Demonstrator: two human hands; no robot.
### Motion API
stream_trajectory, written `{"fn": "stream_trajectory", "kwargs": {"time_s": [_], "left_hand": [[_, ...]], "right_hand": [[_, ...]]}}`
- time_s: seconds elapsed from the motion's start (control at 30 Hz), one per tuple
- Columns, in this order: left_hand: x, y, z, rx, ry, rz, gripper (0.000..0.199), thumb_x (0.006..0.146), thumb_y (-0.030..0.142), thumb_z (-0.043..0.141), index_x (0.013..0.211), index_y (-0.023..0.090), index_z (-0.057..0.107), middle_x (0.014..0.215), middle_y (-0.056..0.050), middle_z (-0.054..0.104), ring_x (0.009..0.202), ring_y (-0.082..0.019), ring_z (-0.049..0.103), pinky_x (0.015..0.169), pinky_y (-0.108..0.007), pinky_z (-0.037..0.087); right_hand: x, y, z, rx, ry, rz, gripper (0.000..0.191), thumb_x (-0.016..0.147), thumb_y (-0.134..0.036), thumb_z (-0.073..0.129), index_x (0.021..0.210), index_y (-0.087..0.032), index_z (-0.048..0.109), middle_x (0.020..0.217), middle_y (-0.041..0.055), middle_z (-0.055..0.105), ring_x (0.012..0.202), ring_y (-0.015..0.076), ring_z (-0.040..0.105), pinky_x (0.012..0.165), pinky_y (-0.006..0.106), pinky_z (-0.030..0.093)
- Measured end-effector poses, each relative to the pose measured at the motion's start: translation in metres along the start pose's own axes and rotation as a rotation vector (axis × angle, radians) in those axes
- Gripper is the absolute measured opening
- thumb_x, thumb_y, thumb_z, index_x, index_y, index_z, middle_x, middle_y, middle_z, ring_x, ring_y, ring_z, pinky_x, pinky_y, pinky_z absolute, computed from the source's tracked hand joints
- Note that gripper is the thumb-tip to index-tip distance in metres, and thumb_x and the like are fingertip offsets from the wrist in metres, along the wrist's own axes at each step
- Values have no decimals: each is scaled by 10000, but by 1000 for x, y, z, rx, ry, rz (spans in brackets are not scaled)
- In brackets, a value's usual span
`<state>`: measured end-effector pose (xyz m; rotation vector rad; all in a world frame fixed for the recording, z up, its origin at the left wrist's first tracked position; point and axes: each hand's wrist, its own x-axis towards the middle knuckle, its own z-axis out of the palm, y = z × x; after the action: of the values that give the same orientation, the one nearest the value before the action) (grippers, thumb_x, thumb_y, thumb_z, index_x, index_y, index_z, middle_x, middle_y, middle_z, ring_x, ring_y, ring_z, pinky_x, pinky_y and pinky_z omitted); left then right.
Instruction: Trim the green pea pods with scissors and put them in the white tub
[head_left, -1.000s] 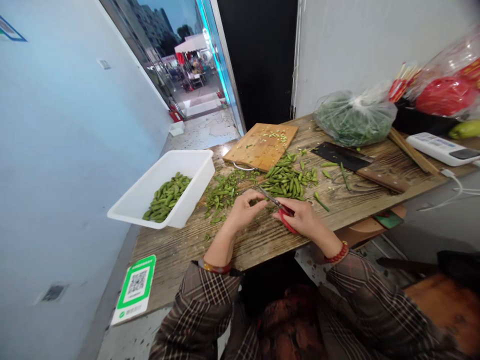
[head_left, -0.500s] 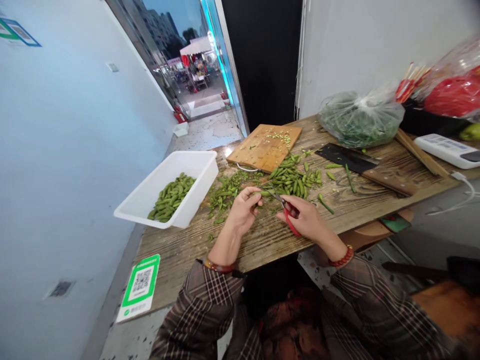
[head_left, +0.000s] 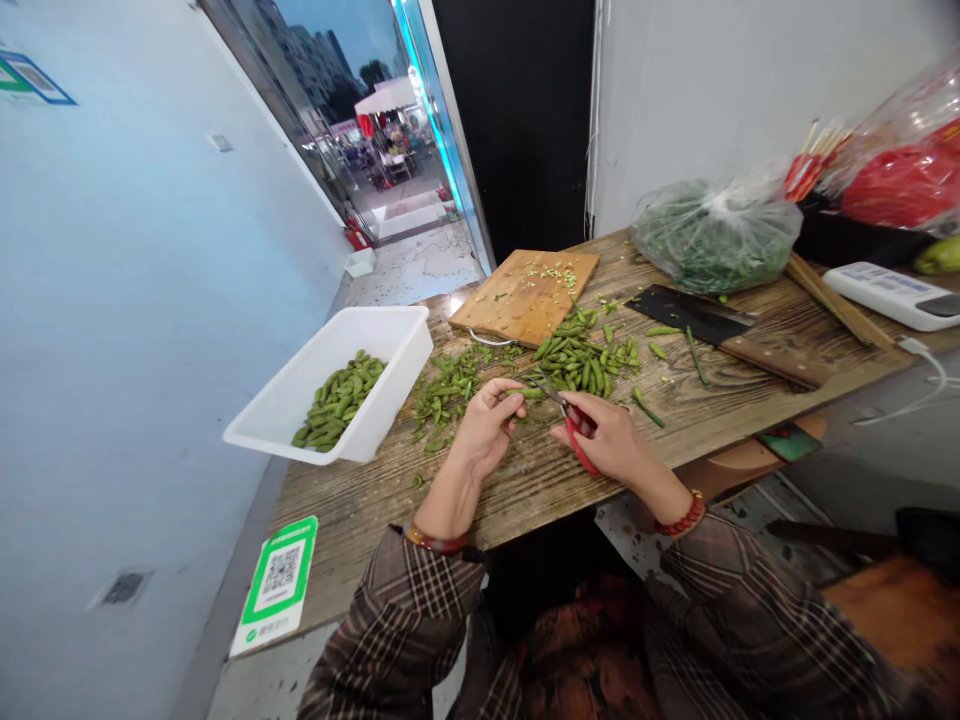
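Two hands work over one tabletop of streaked brown wood (head_left: pixel 360 515), and each holds one thing. The left hand (head_left: pixel 484 425) has a single slim green bean pod (head_left: pixel 532 393); the right hand (head_left: pixel 611 435) has one pair of scissors with red handles and metal blades (head_left: pixel 576 445). The pod is above the tabletop, between the hands, its far end beside the blades; whether they touch it is too small to tell.

Further pods lie in two lots, too heaped to count: one loose green pile (head_left: pixel 581 355) beyond the hands, and one batch of plump pods (head_left: pixel 341 400) inside a single white rectangular plastic tub (head_left: pixel 405 375). One scatter of small green trimmings (head_left: pixel 448 385) lies between tub and pile. There is one wooden cutting board (head_left: pixel 510 295), one dark-bladed cleaver with a brown wooden handle (head_left: pixel 776 362), one knotted clear plastic bag of greens (head_left: pixel 716 245) and one green-and-white QR card (head_left: pixel 276 585).

The left forearm slants up and inward, palm turned toward the right, thumb and fingers pinched on the pod's near end. The right forearm angles in from the other side, back of the hand uppermost, fingers curled through the red handles. Each wrist wears one reddish bracelet.
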<state>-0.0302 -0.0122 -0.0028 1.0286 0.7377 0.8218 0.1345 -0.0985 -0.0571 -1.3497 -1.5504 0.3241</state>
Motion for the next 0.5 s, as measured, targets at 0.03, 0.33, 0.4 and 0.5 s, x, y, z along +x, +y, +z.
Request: {"fn": "stream_trajectory", "kwargs": {"time_s": [0.03, 0.33, 0.4, 0.5], "left_hand": [[0, 0, 0, 6, -2, 0, 313, 606, 240, 811, 832, 142, 619, 593, 41, 546, 530, -39, 469, 442, -145, 261], [0, 2, -3, -26, -31, -8, 304, 622, 227, 803, 859, 143, 632, 612, 37, 544, 555, -45, 486, 447, -141, 296], [1, 3, -5, -64, -45, -15, 288, 636, 222, 796, 861, 149, 632, 643, 36, 541, 581, -48, 504, 463, -140, 326], [3, 2, -6, -99, -46, -29, 252, 671, 232, 774, 861, 161, 627, 702, 31, 551, 599, -51, 515, 475, -147, 348]], "right_hand": [[0, 0, 0, 2, 1, 0, 440, 802, -444, 659, 1160, -195, 603, 758, 21, 569, 596, 139, 496, 569, 274, 458], [0, -1, -3, -85, -52, -25, 373, 835, -459, 618, 1108, -204, 636, 715, 21, 576, 610, 154, 514, 595, 284, 448], [-1, -3, -4, -115, -73, -48, 373, 844, -444, 613, 1125, -201, 633, 759, 40, 614, 651, 169, 555, 634, 296, 469], [-2, -6, -3, -140, -92, -82, 397, 855, -416, 607, 1184, -193, 611, 912, 88, 678, 784, 209, 631, 714, 328, 504]]}}
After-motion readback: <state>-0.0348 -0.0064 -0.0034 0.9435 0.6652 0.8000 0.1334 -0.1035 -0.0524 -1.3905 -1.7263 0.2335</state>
